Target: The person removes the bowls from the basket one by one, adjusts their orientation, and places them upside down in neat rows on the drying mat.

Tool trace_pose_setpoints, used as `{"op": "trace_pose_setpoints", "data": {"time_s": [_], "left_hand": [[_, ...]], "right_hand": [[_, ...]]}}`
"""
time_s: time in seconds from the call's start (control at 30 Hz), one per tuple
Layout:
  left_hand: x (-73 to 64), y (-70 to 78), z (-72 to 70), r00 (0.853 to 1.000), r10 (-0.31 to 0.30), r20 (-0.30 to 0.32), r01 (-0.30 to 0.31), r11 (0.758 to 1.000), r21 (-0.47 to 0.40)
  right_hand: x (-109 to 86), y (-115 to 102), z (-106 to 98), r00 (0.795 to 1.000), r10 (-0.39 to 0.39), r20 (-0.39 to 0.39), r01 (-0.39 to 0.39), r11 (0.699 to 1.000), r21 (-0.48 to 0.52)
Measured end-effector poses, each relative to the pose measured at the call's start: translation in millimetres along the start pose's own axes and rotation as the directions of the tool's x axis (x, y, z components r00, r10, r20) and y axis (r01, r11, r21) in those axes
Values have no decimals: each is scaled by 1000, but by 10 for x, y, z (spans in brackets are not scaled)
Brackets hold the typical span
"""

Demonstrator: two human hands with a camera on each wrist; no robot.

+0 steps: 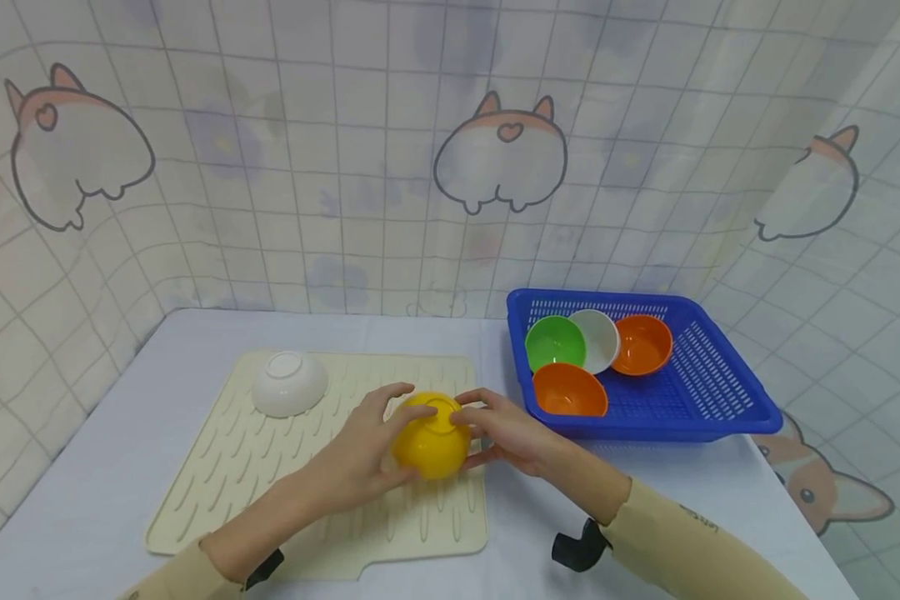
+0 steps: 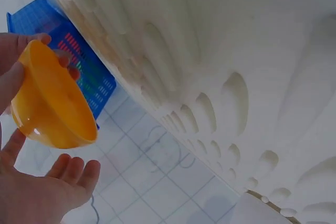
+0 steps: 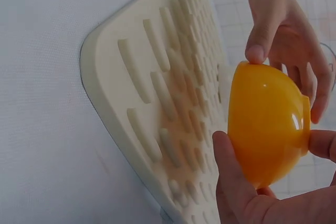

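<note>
A yellow bowl [image 1: 429, 446] is held upside down above the right part of a cream ridged draining mat [image 1: 390, 533]. My left hand [image 1: 352, 454] pinches it from the left, thumb at the rim and a finger by the base, with the other fingers spread. From the right, my right hand [image 1: 513, 433] grips the same bowl; in the right wrist view its thumb presses near the rim and a finger touches the base. The open mouth of the yellow bowl [image 2: 63, 95] shows in the left wrist view. A white bowl [image 1: 291, 387] lies face down at the mat's back left.
At the back right stands a blue plastic basket [image 1: 648, 427]. In it are a green bowl [image 1: 555, 343], a white bowl [image 1: 598, 337] and two orange bowls [image 1: 643, 346]. A white cloth [image 1: 525, 542] covers the table, and a patterned curtain [image 1: 375, 208] hangs behind.
</note>
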State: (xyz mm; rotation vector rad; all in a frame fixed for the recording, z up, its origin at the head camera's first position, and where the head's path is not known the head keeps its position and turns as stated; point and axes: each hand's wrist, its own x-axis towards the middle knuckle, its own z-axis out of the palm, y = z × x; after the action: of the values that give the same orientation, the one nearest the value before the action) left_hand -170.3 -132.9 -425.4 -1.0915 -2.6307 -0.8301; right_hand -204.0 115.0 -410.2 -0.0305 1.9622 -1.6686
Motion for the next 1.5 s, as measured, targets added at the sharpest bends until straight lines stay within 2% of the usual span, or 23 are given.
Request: {"op": "trace_pose_setpoints", "data": {"time_s": [0.1,0.27,0.43,0.53,0.6,0.63,0.7,0.8,0.87,0.93,1.07,1.13,1.2,1.3,1.37,1.5], "left_hand": [[8,-8,-11,1000,-18,6,18,1000,-24],[13,-4,-14,997,-50,55,54,997,-63],[22,-12,-9,998,-48,46,51,997,-62],[21,-25,-10,997,-57,46,59,997,-57],[18,-38,-8,997,-67,46,69,996,-58],[17,-44,-9,996,-73,49,76,995,-59],[15,-62,-4,996,-79,52,82,995,-61],[13,-88,1,996,-80,51,83,995,-63],[13,-105,4,996,-79,47,82,994,-67],[16,-121,6,996,-77,40,80,994,-72],[22,-142,8,995,-90,37,93,993,-77],[26,-149,13,994,-97,40,100,992,-75],[27,-157,21,994,-103,44,106,992,-73],[27,-179,29,994,-104,43,107,992,-72],[28,-201,25,994,-103,41,105,992,-70],[44,-267,-9,995,-99,22,100,993,-58]], "right_hand": [[-4,-3,-2,1000,-3,8,3,1000,0],[-16,-4,0,1000,-6,20,6,1000,-13],[-36,-18,-13,999,-16,43,17,999,-29],[-50,-31,-33,996,-29,80,36,996,-84],[-55,-39,-51,994,-54,95,69,984,-167],[-58,-40,-61,992,-77,99,98,968,-231],[-65,-40,-75,984,-146,105,175,916,-361],[-72,-23,-77,948,-290,130,315,799,-512],[-74,-8,-66,911,-378,166,403,722,-562],[-74,6,-51,876,-436,204,466,660,-589],[-54,39,-27,831,-486,271,531,545,-649],[-31,62,-19,822,-493,286,542,519,-661],[-2,85,-13,809,-508,297,559,507,-656],[34,111,-2,799,-522,300,577,524,-626],[57,122,8,788,-535,305,591,521,-615],[118,102,44,785,-542,300,594,520,-614]]}}
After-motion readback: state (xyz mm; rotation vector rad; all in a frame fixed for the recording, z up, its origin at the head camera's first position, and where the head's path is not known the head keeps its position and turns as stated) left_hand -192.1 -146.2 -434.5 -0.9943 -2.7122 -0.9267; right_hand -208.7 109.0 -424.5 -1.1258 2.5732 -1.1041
